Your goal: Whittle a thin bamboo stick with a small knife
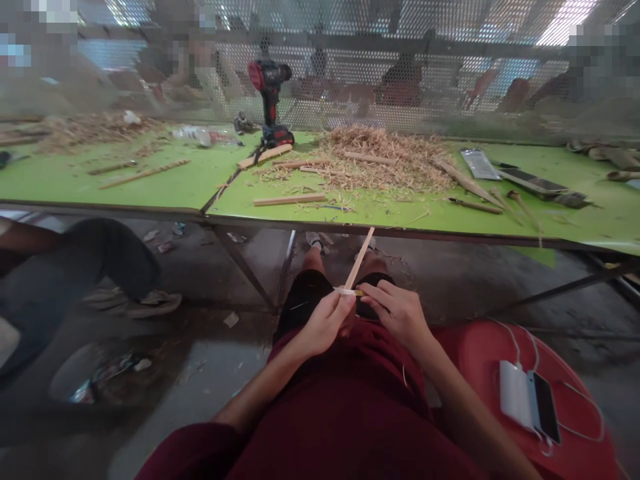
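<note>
My left hand (327, 321) is closed around the lower end of a slim, pale wooden stick (360, 259), held over my lap. The stick slants up and away, its far tip near the table's front edge. My right hand (397, 312) is closed beside it, fingers pinching what looks like a small knife (359, 293) with a yellowish part near the fingertips. A pale, blade-like strip lies across the stick at my left thumb. The fingers hide most of the knife, so its full shape cannot be made out.
On the green table (175, 190) lie a heap of wood shavings (385, 160), a cordless drill (271, 100), a loose wooden strip (290, 199) and a plastic bottle (207, 137). A red stool (480, 373) at right holds a phone (545, 407). Another person's leg (110, 253) is at left.
</note>
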The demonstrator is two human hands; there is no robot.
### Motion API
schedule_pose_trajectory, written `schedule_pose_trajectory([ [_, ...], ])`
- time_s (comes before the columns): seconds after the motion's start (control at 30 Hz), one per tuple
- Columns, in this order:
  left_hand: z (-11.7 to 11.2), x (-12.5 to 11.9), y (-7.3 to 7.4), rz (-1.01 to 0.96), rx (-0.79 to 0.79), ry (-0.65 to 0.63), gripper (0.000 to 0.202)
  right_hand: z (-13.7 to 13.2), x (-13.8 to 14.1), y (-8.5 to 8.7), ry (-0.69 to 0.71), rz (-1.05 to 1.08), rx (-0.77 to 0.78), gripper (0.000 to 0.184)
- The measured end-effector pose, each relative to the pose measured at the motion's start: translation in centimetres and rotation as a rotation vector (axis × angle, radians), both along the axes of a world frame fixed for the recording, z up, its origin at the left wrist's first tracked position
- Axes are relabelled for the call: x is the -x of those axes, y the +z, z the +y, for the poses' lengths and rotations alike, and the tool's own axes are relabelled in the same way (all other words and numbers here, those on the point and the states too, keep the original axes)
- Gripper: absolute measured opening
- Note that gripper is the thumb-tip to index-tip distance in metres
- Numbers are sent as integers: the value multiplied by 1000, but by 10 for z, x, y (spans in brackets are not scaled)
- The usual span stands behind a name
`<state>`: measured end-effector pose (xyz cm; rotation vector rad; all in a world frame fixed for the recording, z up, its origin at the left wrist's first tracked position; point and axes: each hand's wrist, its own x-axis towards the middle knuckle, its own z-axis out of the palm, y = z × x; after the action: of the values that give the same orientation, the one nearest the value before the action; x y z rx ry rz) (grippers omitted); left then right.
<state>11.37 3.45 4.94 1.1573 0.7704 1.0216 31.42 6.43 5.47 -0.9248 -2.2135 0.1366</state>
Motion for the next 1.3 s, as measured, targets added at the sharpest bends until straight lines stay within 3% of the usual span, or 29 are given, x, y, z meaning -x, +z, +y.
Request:
schedule_pose_trajectory([
  [0.43, -5, 1, 2, -41, -11, -73, 53, 18, -21, 3, -70, -92, -197, 37],
  [0.63, -21, 1, 0, -47, -17, -203, 49, 39, -68, 10, -432, 118, -209, 37],
  [0.73, -23, -4, -2, -62, -1, -205, 50, 34, -84, 18, -489, 223, -248, 36],
  [0.83, -18, -9, -4, -62, -14, -143, 53, 15, -75, 23, -418, 231, -204, 34],
  [1.03, -14, -11, -3, -68, 16, -108, 53, -19, -21, 19, -27, 8, 25, 34],
  [1.13, -15, -10, -3, -47, 44, -88, 58, -21, -11, 16, 2, -51, -4, 39],
  [1.3, -13, -9, -7, 39, 15, -24, 57, -11, -20, 13, -45, -141, -85, 42],
])
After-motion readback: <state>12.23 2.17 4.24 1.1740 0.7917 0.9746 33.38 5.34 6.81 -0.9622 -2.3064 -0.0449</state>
